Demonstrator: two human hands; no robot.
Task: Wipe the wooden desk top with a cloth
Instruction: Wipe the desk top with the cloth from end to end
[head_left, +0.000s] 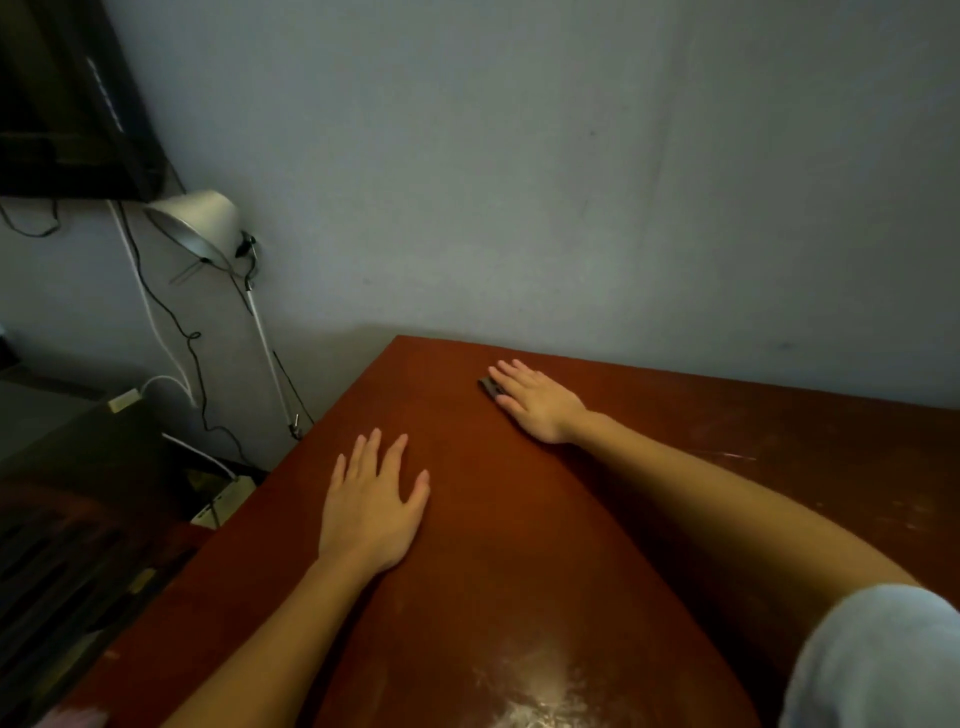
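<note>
The reddish-brown wooden desk top (519, 545) fills the lower middle and right of the view. My left hand (371, 506) lies flat on it near the left edge, fingers straight and spread. My right hand (535, 400) lies flat farther back, near the wall, fingers straight. Under its fingertips a small dark flat thing (488, 387) pokes out at the left; only a sliver shows, and I cannot tell whether it is a cloth. A pale dusty smear (540, 691) marks the desk near the front.
A white desk lamp (195, 223) on a thin arm hangs past the desk's left rear corner, with cables (171, 322) down the grey wall. White power strips (223, 501) and dark furniture (78, 493) sit left of the desk. A dark screen (67, 98) fills the upper left.
</note>
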